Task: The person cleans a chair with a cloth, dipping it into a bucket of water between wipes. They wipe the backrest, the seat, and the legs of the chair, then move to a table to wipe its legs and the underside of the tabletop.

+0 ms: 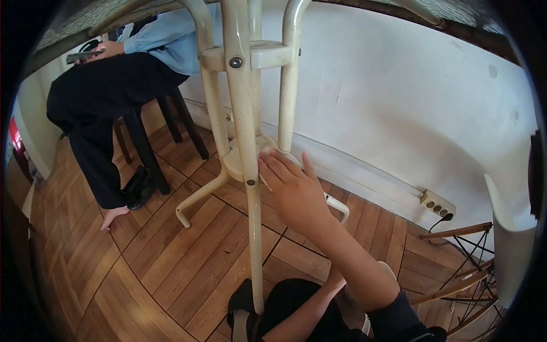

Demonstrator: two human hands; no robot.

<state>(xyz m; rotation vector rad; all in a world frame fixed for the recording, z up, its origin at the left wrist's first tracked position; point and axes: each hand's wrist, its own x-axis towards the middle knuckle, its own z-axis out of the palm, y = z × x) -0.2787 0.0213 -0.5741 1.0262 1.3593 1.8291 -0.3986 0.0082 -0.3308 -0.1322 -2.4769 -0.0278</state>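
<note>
A cream-painted metal table base (244, 108) stands in front of me, its bent tubes joined by bolted hubs. My right hand (290, 185) lies on the lower hub (235, 163), fingers stretched out and flat against it. Something pale shows at the edge of the fingers; whether it is a cloth or part of the hub I cannot make out. My left hand (337, 279) is mostly covered by my right forearm, low by my knees, and its fingers are hidden. A pale rounded edge (388, 269) shows behind the right forearm, too covered to name.
Overhead is the tabletop's underside (68, 24). At left, a person (105, 85) sits on a dark stool (139, 139), holding a phone (84, 56). A power strip (437, 203) is by the white wall (393, 102). A white chair (510, 256) with wooden legs stands at right.
</note>
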